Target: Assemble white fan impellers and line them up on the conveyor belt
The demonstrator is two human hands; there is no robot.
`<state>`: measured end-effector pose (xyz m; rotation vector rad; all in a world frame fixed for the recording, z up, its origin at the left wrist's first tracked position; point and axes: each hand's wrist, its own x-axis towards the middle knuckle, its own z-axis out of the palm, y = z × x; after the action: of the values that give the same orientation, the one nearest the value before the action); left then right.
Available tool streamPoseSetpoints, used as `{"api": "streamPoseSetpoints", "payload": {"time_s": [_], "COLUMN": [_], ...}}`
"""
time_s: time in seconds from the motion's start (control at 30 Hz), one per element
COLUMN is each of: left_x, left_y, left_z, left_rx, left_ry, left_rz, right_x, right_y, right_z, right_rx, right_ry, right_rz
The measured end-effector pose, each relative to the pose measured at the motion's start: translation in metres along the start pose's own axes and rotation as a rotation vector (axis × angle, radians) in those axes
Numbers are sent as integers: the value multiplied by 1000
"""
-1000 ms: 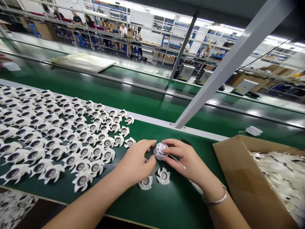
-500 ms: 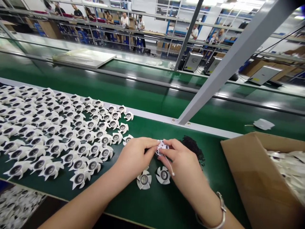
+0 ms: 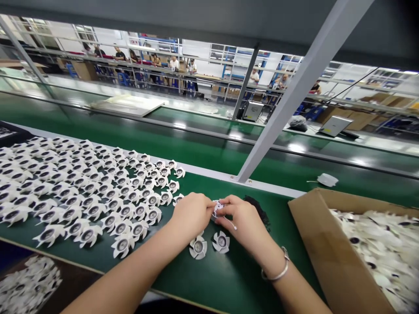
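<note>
My left hand (image 3: pixel 191 213) and my right hand (image 3: pixel 240 218) meet over the green bench and pinch one small white fan impeller (image 3: pixel 218 206) between their fingertips. A thin white stick pokes out below my right fingers. Two loose impellers (image 3: pixel 209 244) lie on the mat just under my hands. To the left, several rows of the same white impellers (image 3: pixel 81 192) are laid out face up. A small heap of black bits (image 3: pixel 258 208) lies just behind my right hand.
An open cardboard box (image 3: pixel 314 244) full of white impellers stands at the right. A slanted grey post (image 3: pixel 278 113) is bolted to the bench edge behind my hands. Beyond it runs a green conveyor belt (image 3: pixel 196 139). More impellers lie below the bench at bottom left. People work far behind.
Both hands have lifted the impeller off the mat and closed their fingertips tighter round it. The view has tilted down a little; the two loose impellers stay where they were.
</note>
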<state>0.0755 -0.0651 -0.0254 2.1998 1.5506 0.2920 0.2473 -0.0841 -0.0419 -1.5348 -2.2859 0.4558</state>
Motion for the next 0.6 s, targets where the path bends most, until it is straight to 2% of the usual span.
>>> {"api": "streamPoseSetpoints", "payload": {"time_s": [0.1,0.17,0.27,0.33,0.37,0.4,0.47,0.53,0.6], "left_x": [0,-1,-2,-4,-5,-6,-10,-12,-13], "left_y": [1,-5,-19,-27,-29,-31,-34,-36,-39], "left_z": [0,2,1,-5,-9,-14,-21,-25,-23], "left_rx": [40,-45,-229,-294,-300,-291,-240,-178,-131], "left_ry": [11,48,210,308,313,278,127,-38,-139], "left_rz": [11,51,68,81,105,137,189,219,232], "right_x": [-3,-3,6,13,16,17,16,9,-1], "right_y": [-1,2,14,24,29,33,41,48,53], "right_z": [-1,-1,3,7,7,6,0,-11,-23], "right_rx": [-1,13,57,42,25,10,22,63,85], "right_ry": [26,22,3,117,207,301,429,446,360], "right_rz": [-18,-62,-147,-123,-97,-67,-19,46,129]}}
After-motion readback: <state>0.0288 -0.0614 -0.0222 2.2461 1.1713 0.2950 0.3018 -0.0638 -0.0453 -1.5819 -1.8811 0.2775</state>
